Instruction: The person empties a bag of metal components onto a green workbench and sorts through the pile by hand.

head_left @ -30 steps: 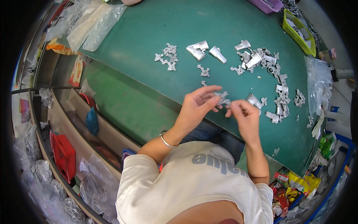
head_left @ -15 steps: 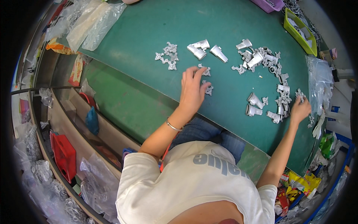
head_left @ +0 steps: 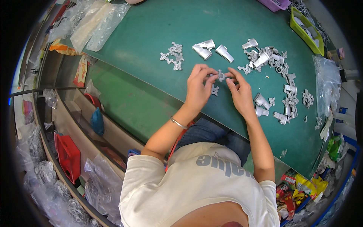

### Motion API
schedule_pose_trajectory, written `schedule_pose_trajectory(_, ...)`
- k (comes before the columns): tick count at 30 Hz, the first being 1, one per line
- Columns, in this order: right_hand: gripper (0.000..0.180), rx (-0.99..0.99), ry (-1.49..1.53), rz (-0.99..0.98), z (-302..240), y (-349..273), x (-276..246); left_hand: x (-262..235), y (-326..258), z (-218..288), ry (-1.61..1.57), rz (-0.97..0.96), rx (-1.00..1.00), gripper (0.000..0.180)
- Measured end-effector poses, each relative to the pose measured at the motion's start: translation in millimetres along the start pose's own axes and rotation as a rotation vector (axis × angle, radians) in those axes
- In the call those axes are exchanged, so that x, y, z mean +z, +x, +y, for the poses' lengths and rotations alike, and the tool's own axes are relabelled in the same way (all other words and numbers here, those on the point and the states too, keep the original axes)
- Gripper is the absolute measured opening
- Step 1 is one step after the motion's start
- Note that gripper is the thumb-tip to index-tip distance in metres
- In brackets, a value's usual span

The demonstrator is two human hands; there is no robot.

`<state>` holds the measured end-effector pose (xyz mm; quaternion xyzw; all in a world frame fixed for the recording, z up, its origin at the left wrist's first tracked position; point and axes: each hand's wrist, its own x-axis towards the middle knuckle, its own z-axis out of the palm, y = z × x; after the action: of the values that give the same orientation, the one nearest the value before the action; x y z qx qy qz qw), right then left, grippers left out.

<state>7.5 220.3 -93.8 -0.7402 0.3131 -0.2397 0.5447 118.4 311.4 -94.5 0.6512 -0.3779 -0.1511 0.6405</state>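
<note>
Over the green table (head_left: 147, 56), a small grey cast-metal piece with lobed ends (head_left: 221, 76) is pinched between the fingertips of my left hand (head_left: 199, 85). My right hand (head_left: 242, 94) meets it from the other side, thumb and fingers closing at its edge. Just below the left fingers lies a similar small metal piece (head_left: 214, 90). A few more form a loose cluster (head_left: 175, 56) beyond my left hand. Silvery tapered metal sleeves (head_left: 224, 53) lie beyond both hands, and two others (head_left: 261, 100) rest right of my right wrist, one partly covered.
A mixed heap of sleeves and small pieces (head_left: 262, 58) curves down the right side, near a round clump (head_left: 307, 98). Clear plastic bags (head_left: 327, 83) hang at the right edge. A yellow-green basket (head_left: 306, 30) stands far right, and more bags (head_left: 98, 28) lie far left.
My right hand has come from the clump at the right edge to the middle, beside my left hand. The left fingers have closed, and a small metal piece is now raised between both hands.
</note>
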Motion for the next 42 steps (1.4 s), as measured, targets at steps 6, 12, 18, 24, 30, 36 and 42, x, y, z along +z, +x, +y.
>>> schedule_pose_trajectory(6,0.018,0.169,0.396,-0.062,-43.0,-20.7,-24.4,7.6,-14.3,47.2,-0.371,0.039,-0.055,0.018)
schedule_pose_trajectory(12,0.019,0.174,0.603,-0.072,-63.8,-37.7,-34.2,3.3,-23.9,69.6,-0.384,-0.023,0.029,0.022)
schedule_pose_trajectory(18,0.018,0.157,0.672,-0.091,-68.5,-46.3,-37.4,3.2,-27.5,79.3,-0.367,-0.041,0.07,0.029)
schedule_pose_trajectory(24,0.02,0.139,0.691,-0.051,-65.1,-54.6,-32.5,0.9,-34.5,78.7,-0.44,-0.133,0.013,0.037)
schedule_pose_trajectory(30,0.012,0.35,0.989,0.026,-32.9,-58.7,-42.7,-27.8,-23.2,10.5,0.429,-0.144,0.089,0.041)
schedule_pose_trajectory(36,0.013,0.403,0.854,-0.068,-7.2,-58.4,-36.8,-27.0,-12.3,-13.2,0.628,-0.344,0.142,0.027)
schedule_pose_trajectory(42,0.039,0.287,0.45,-0.022,-12.3,-55.2,-16.5,-17.5,-17.5,-9.4,0.289,-0.207,0.047,0.012)
